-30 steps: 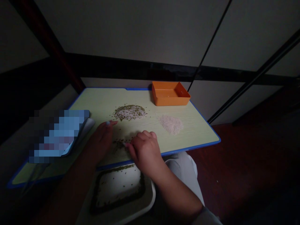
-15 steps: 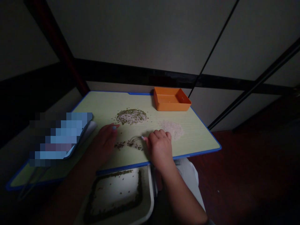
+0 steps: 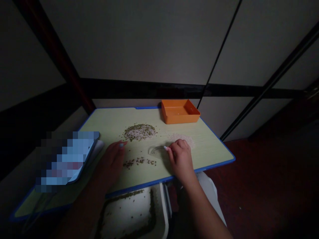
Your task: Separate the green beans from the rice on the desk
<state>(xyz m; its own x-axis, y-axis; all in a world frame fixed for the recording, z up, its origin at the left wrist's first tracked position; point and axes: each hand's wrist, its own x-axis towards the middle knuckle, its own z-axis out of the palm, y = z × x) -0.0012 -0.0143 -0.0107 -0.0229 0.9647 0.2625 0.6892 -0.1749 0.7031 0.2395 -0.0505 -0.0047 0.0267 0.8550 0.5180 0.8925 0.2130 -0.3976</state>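
Observation:
My right hand point(image 3: 181, 158) is closed on the handle of a small, clear, curved tool that looks like a spoon point(image 3: 156, 149). Its rounded end points left, above the board and just beyond a loose row of brown seeds point(image 3: 140, 161). Behind that hand, partly hidden by it, lies a pile of white rice-like grains point(image 3: 183, 137). My left hand point(image 3: 115, 157) is at the left of the seed row, fingers loosely extended and nothing visible in them. Beyond it sits a mixed pile of green seeds and white grains point(image 3: 140, 131).
An orange tray point(image 3: 183, 119) stands at the back right of the pale, blue-edged table point(image 3: 206, 149). A phone-like device point(image 3: 72, 159), blurred out, leans at the left. Below the front edge is a white container point(image 3: 163, 212) with dark seeds along its inside. Cabinet panels point(image 3: 139, 43) rise behind.
My right hand has moved right with the spoon, whose end has left the seed row. Some seeds there are spread further right. My left hand stays put; the view has tilted slightly up.

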